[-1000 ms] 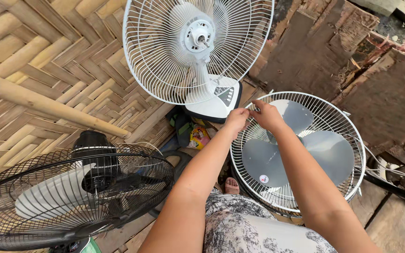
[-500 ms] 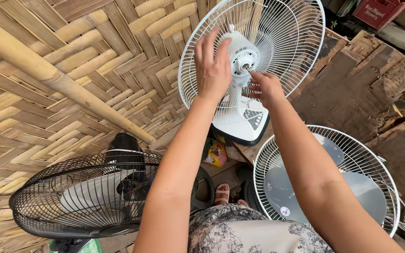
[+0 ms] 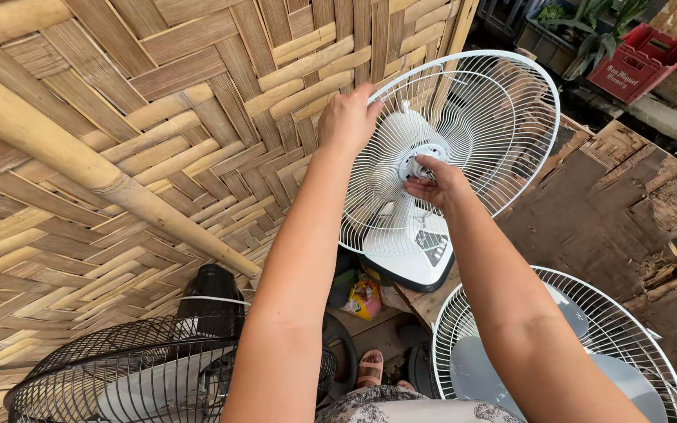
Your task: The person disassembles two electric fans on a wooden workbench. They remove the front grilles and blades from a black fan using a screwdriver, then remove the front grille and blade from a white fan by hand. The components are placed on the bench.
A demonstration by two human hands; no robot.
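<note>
A white fan (image 3: 425,251) stands against the woven bamboo wall, its rear wire guard (image 3: 503,102) facing me with no blade on it. My left hand (image 3: 346,117) grips the guard's upper left rim. My right hand (image 3: 432,184) pinches the small hub and metal shaft (image 3: 415,164) at the guard's centre. A second white guard with grey blades (image 3: 589,352) lies flat at the lower right, below my right forearm.
A black fan (image 3: 143,376) sits at the lower left. A thick bamboo pole (image 3: 103,180) crosses the wall diagonally. Worn wooden boards (image 3: 628,204) lie at right, a red crate (image 3: 640,59) at top right. My sandalled foot (image 3: 370,368) is below, beside a colourful packet (image 3: 366,298).
Both hands left the flat guard at lower right and rose to the upright white fan. The left hand shifted to the guard's rim; the right settled on the centre hub.
</note>
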